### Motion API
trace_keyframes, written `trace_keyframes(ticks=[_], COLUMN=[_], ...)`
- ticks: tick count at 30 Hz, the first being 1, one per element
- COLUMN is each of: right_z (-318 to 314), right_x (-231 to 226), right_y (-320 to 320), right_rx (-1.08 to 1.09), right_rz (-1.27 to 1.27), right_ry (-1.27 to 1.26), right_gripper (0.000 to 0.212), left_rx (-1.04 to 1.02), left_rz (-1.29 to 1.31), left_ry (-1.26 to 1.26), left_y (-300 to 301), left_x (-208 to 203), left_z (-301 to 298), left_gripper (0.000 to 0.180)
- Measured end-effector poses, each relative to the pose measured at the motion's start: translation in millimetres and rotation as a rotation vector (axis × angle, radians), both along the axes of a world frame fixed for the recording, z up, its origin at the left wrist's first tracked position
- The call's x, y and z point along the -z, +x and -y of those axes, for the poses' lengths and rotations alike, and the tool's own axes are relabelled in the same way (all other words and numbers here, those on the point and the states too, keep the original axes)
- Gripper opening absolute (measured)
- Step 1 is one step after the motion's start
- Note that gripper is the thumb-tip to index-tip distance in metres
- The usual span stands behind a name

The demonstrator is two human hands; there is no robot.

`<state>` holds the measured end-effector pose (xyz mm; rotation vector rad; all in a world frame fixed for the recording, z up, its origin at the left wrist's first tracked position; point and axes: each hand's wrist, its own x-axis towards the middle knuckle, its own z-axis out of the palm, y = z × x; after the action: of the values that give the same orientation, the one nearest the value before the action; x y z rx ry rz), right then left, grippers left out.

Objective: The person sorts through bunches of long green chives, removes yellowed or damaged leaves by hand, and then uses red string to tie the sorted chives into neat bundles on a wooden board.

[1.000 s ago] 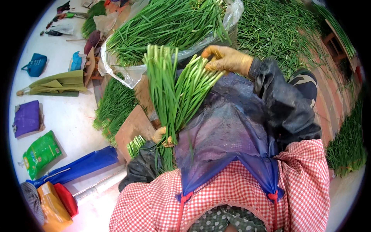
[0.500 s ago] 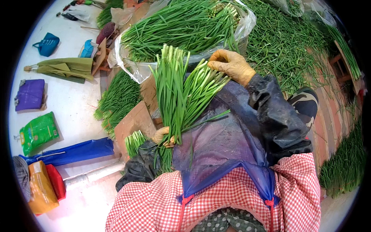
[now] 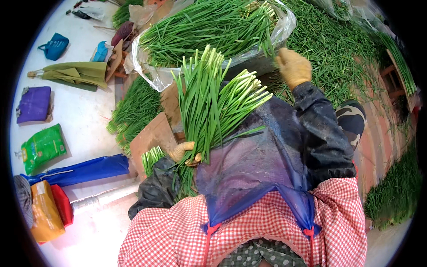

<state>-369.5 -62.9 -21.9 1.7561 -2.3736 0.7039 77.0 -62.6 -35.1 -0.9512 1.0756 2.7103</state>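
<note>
Wears red and white checked cloth [image 3: 160, 227], with a thin blue apron [image 3: 253, 160] over the lap. Has the left grip [image 3: 182, 152], in a yellow glove, curled round the low part of a big bunch of green stalks [image 3: 204, 107]. Holds this bunch over the left side of the apron, pale ends pointing away and spread in two clumps. Just beside the left grip, a small green bunch [image 3: 152, 159] near a brown board [image 3: 153, 133]. Farther up on the right, has the right grip [image 3: 295, 69], gloved in yellow too, near the edge of a clear plastic bag [image 3: 156, 80]. Bends those fingers, but cannot tell if pinching any stalk, with the tips hard to see. Inside the bag, a big heap of long stalks [image 3: 200, 31]. Past the right grip, lots of loose green bits [image 3: 333, 58] on the floor
</note>
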Motion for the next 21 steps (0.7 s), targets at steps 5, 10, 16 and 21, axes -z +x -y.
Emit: trace_keyframes(ticks=[5, 10, 16, 21], right_z=[-6, -3, -1, 9], right_x=[-39, -32, -23, 6], right_y=[24, 90, 75, -53], right_rx=[-0.388, -0.636, -0.556, 0.110], right_rz=[-0.031, -0.280, -0.275, -0.092], right_ry=[-0.294, -0.201, -0.166, 0.215], right_gripper=[0.017, 0.021, 0.017, 0.017], left_rx=[0.066, 0.058, -0.002, 0.033], left_rz=[-0.081, -0.038, 0.014, -0.019], left_ry=[0.044, 0.015, -0.066, -0.039], left_y=[8, 14, 1, -7], left_x=[6, 16, -7, -9], left_z=[4, 8, -5, -2], left_gripper=[0.046, 0.048, 0.049, 0.048])
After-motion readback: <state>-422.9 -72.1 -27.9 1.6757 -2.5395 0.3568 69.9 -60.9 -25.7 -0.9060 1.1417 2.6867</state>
